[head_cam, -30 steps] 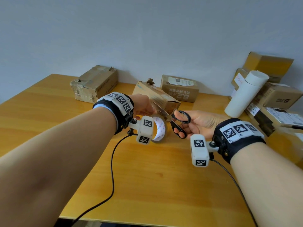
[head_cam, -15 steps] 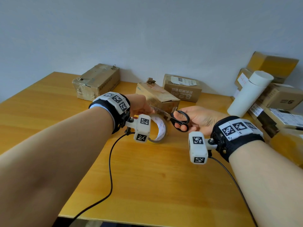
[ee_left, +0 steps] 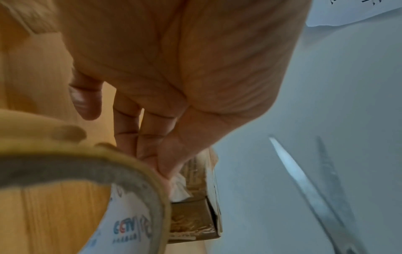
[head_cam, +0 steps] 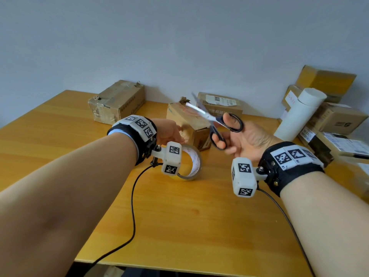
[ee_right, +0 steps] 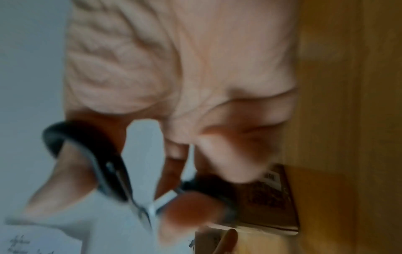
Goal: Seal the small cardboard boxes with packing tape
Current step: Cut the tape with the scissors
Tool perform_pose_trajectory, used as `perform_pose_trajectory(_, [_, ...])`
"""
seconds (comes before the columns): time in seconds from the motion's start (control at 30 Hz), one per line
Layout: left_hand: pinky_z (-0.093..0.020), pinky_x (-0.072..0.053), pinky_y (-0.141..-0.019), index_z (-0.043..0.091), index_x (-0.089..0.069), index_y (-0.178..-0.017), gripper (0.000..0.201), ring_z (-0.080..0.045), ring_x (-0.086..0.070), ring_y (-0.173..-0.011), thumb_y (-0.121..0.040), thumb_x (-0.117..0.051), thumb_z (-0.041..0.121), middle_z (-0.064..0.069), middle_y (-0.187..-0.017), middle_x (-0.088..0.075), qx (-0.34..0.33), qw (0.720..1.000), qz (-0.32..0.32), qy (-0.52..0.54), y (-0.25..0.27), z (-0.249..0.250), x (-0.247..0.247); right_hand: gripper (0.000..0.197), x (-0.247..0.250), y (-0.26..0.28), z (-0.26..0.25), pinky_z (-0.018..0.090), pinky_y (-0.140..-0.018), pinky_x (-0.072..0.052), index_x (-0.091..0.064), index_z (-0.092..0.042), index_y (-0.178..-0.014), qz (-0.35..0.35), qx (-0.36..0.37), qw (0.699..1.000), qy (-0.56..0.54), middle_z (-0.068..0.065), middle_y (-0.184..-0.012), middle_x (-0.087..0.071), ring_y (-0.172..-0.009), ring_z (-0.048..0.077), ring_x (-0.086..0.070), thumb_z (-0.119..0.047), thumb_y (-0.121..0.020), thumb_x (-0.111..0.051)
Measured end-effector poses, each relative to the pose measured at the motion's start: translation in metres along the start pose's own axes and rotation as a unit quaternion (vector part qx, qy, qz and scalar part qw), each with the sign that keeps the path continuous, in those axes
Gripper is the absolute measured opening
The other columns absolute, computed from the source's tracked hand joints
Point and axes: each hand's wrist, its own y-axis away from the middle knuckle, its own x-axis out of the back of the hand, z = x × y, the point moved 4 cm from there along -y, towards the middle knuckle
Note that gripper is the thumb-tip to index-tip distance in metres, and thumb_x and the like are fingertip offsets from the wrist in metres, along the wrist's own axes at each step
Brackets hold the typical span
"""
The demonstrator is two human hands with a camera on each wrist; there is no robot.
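Observation:
My left hand (head_cam: pixel 178 134) grips a roll of clear packing tape (head_cam: pixel 194 162) just above the wooden table (head_cam: pixel 179 226); in the left wrist view the roll (ee_left: pixel 135 173) lies against my fingertips (ee_left: pixel 161 170). Just behind it lies a small brown cardboard box (head_cam: pixel 196 132) with a taped, crumpled end (ee_left: pixel 191 216). My right hand (head_cam: pixel 227 132) holds black-handled scissors (head_cam: pixel 217 119) raised over the box, blades apart and pointing up and left. The blades (ee_left: pixel 298 175) show against the wall. The right wrist view is blurred; a handle loop (ee_right: pixel 102 154) sits round my thumb.
A larger taped box (head_cam: pixel 117 100) stands at the back left and a flat labelled box (head_cam: pixel 219 102) against the wall. A white tube (head_cam: pixel 297 114) and stacked boxes (head_cam: pixel 337 118) crowd the right side. A black cable (head_cam: pixel 132 196) runs to the table's near edge.
The scissors closed at the tape beside the roll, then my right hand lifted them up and right with the blades opening. My left hand and the roll hardly moved.

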Motion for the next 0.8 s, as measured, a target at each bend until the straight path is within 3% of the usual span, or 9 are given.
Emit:
perform_pose_trajectory(0.13, [-0.053,-0.037,-0.112,0.003,-0.054,-0.080,0.014,-0.029,-0.054,-0.102,-0.089,-0.066,0.001,-0.024,-0.117,-0.059,0.012,1.000,0.012,-0.017,0.005,-0.005,0.002,0.036,0.018,-0.006,-0.005,0.025,-0.050,-0.053,-0.066,-0.013,-0.108,0.264,0.076,0.946,0.172,0.009,-0.093,-0.070,-0.068,0.017,-0.065,-0.038,-0.084,-0.079])
perform_pose_trajectory(0.23, [-0.050,-0.036,-0.111,0.004,-0.056,-0.080,0.014,-0.028,-0.052,-0.100,-0.090,-0.065,0.003,-0.023,-0.115,-0.059,0.019,1.000,0.004,-0.014,0.014,-0.005,0.004,0.028,0.039,-0.009,0.006,0.045,-0.080,-0.063,-0.072,-0.011,-0.102,0.377,0.026,0.861,0.340,0.008,-0.090,-0.073,-0.072,0.024,-0.073,-0.035,-0.089,-0.078])
perform_pose_trajectory(0.33, [-0.050,-0.038,-0.110,0.004,-0.058,-0.081,0.012,-0.029,-0.054,-0.100,-0.090,-0.064,0.003,-0.027,-0.130,-0.060,0.013,1.000,0.006,-0.007,0.022,-0.006,0.011,0.029,0.049,-0.008,0.020,0.042,-0.082,-0.062,-0.073,-0.005,-0.109,0.385,-0.081,0.776,0.493,0.012,-0.098,-0.075,-0.083,0.029,-0.076,-0.029,-0.093,-0.073])
perform_pose_trajectory(0.4, [-0.052,-0.037,-0.112,0.003,-0.060,-0.082,0.010,-0.030,-0.055,-0.102,-0.089,-0.066,0.003,-0.027,-0.128,-0.062,0.010,1.000,0.009,0.000,0.024,-0.007,0.016,0.029,0.051,-0.007,0.027,0.031,-0.067,-0.058,-0.076,-0.007,-0.103,0.368,-0.125,0.719,0.576,0.011,-0.095,-0.075,-0.080,0.026,-0.073,-0.033,-0.088,-0.076])
perform_pose_trajectory(0.47, [-0.053,-0.036,-0.112,0.002,-0.067,-0.076,0.012,-0.030,-0.055,-0.101,-0.088,-0.065,0.002,-0.021,-0.107,-0.070,0.007,1.000,0.006,0.023,0.025,-0.008,0.021,0.034,0.049,-0.008,0.034,0.026,-0.058,-0.050,-0.077,-0.010,-0.101,0.335,-0.165,0.681,0.630,0.007,-0.092,-0.075,-0.077,0.022,-0.069,-0.038,-0.083,-0.080])
perform_pose_trajectory(0.57, [-0.048,-0.040,-0.110,0.004,-0.064,-0.079,0.016,-0.026,-0.057,-0.099,-0.093,-0.059,-0.001,-0.009,-0.080,-0.073,0.011,0.997,0.015,0.069,0.025,-0.010,0.028,0.034,0.040,-0.011,0.034,0.030,-0.071,-0.055,-0.071,-0.010,-0.109,0.300,-0.208,0.640,0.676,0.006,-0.099,-0.073,-0.089,0.023,-0.070,-0.035,-0.087,-0.079])
perform_pose_trajectory(0.63, [-0.047,-0.041,-0.110,0.005,-0.060,-0.084,0.011,-0.025,-0.060,-0.103,-0.093,-0.059,-0.001,-0.009,-0.089,-0.073,0.004,0.995,0.025,0.097,0.026,-0.009,0.031,0.019,0.030,-0.014,0.021,0.033,-0.076,-0.055,-0.071,-0.008,-0.105,0.331,-0.155,0.625,0.690,0.009,-0.104,-0.071,-0.095,0.027,-0.068,-0.023,-0.094,-0.070])
perform_pose_trajectory(0.7, [-0.047,-0.042,-0.111,0.008,-0.059,-0.088,0.009,-0.023,-0.062,-0.105,-0.092,-0.061,-0.001,-0.008,-0.094,-0.074,-0.004,0.994,0.028,0.106,0.026,-0.008,0.034,0.015,0.016,-0.018,0.003,0.036,-0.085,-0.052,-0.071,-0.011,-0.104,0.379,-0.016,0.648,0.660,0.012,-0.115,-0.066,-0.105,0.028,-0.063,-0.017,-0.097,-0.060])
perform_pose_trajectory(0.8, [-0.044,-0.043,-0.109,0.009,-0.060,-0.088,0.012,-0.022,-0.064,-0.105,-0.091,-0.061,-0.002,-0.006,-0.088,-0.076,-0.007,0.994,0.031,0.105,0.025,-0.009,0.039,0.019,-0.018,-0.029,-0.015,0.035,-0.091,-0.044,-0.068,-0.021,-0.097,0.381,0.146,0.670,0.619,0.006,-0.119,-0.062,-0.113,0.024,-0.053,-0.037,-0.097,-0.059])
